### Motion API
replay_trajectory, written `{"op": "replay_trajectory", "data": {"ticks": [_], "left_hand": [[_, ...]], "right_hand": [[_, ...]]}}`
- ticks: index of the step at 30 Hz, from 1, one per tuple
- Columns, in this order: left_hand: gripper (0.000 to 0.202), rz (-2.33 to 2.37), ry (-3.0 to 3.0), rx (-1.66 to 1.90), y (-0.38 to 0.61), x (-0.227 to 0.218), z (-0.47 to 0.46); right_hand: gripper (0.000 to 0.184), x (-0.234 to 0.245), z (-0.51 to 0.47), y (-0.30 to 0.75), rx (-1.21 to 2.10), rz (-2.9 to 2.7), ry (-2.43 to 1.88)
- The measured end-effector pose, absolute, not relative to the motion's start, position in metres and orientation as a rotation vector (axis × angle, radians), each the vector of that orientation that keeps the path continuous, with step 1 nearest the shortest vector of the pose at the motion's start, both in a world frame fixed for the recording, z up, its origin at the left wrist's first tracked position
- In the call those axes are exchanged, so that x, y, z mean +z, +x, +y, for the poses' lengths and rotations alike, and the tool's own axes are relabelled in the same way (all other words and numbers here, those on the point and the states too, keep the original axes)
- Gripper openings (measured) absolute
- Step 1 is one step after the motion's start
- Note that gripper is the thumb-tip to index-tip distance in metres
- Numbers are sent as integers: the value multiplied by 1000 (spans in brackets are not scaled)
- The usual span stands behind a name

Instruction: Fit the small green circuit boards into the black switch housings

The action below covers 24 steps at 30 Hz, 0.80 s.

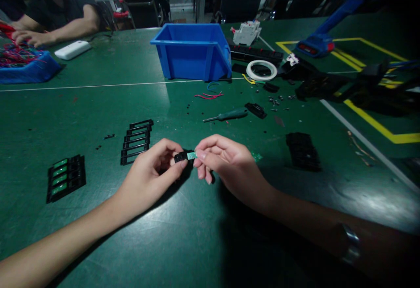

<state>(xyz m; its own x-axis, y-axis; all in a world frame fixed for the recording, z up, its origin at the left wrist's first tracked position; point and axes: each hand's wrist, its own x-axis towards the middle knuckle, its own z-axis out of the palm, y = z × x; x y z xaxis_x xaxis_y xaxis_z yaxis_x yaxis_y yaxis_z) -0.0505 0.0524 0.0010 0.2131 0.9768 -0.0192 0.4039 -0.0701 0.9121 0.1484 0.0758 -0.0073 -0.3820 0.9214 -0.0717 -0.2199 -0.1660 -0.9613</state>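
Between thumb and fingers, my left hand (149, 172) pinches a small black plastic housing (180, 156). My right hand (226, 161) grips a small green circuit board (191, 155), whose left end meets the housing; whether it sits inside I cannot tell. Left of my hands lies a black frame with slots (136, 141). Farther left is a black holder (66, 177) with green boards in some of its slots. More green boards (257, 157) show partly behind my right hand. A stack of black parts (302, 151) rests to the right.
A blue bin (193, 56) stands ahead. Before it lie a screwdriver (226, 115), red wires (209, 96) and loose screws (274, 101). A white ring (261, 70) and a blue power tool (316, 45) are at back right. A co-worker's hands (33, 38) are over a wire-filled blue tray (29, 71).
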Motion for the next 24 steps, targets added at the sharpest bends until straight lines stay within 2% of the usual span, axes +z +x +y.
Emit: {"op": "replay_trajectory", "data": {"ticks": [24], "left_hand": [[18, 1314, 1648, 819, -52, 1, 52]], "right_hand": [[8, -9, 75, 149, 1695, -1191, -841]]}}
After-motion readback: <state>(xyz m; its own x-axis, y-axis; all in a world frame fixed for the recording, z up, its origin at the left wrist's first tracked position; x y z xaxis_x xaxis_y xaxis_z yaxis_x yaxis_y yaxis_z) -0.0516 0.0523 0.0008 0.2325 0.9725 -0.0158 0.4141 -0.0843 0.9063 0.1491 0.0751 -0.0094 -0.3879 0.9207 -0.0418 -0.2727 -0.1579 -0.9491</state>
